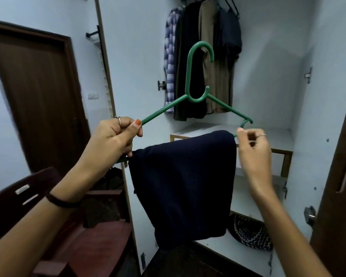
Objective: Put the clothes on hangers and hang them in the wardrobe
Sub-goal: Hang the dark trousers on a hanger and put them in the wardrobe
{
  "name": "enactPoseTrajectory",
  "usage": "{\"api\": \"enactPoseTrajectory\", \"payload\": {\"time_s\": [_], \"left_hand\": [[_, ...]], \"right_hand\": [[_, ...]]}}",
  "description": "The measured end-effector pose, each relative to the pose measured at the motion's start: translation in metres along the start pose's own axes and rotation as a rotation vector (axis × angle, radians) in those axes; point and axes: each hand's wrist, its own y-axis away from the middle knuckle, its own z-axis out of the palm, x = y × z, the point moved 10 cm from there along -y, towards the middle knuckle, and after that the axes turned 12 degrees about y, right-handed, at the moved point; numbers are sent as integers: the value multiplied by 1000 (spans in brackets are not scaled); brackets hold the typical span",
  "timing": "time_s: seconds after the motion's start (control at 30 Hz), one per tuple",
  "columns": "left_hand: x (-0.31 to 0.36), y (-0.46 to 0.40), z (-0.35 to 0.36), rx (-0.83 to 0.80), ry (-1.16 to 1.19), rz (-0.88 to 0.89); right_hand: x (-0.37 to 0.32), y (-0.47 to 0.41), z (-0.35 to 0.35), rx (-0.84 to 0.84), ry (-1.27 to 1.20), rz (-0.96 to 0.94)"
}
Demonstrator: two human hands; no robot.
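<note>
Green hanger (pixel 198 80) gripped at its left end by left hand (pixel 112 140) | right hand (pixel 252 144) fingertips pinching right end | navy garment (pixel 184 184) draped over hanger bar, below hung clothes (pixel 202 62) | risk: cloth sliding off tilted bar.

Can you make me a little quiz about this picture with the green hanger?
1. True or false: the dark navy garment is draped over the bottom bar of the green hanger.
2. Which hand grips the hanger's sloping arm: A) left hand B) right hand?
3. Fill in: the hanger's hook is not yet on the wardrobe ____.

Key: 1 true. 2 A; the right hand is at the hanger's other end, by the garment's edge. 3 rail, where the hanging clothes already are.
</note>
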Motion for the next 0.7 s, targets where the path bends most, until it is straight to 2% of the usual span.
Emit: {"api": "enactPoseTrajectory", "payload": {"time_s": [0.07, 0.1, 0.17, 0.3, 0.37, 0.47, 0.63, 0.7], "left_hand": [[-15, -25, 13, -32, 11, -8], [-22, -36, 18, -41, 21, -7], [-40, -61, 29, -53, 40, -10], [-85, -108, 48, -32, 99, -67], [-107, -127, 61, -27, 138, -107], [-130, -151, 88, -10, 184, -129], [-154, -203, 127, 12, 258, -150], [-165, -228, 136, 37, 282, -163]], "right_hand": [[64, -31, 27, -192, 9, 276], [85, -37, 41, -283, 28, 341], [106, -52, 59, -353, -29, 351], [103, -89, 72, -354, -191, 295], [114, -114, 70, -275, -205, 295], [138, -160, 60, -53, -251, 307], [159, -231, 60, 136, -103, 274], [157, -255, 54, 247, 13, 196]]}}
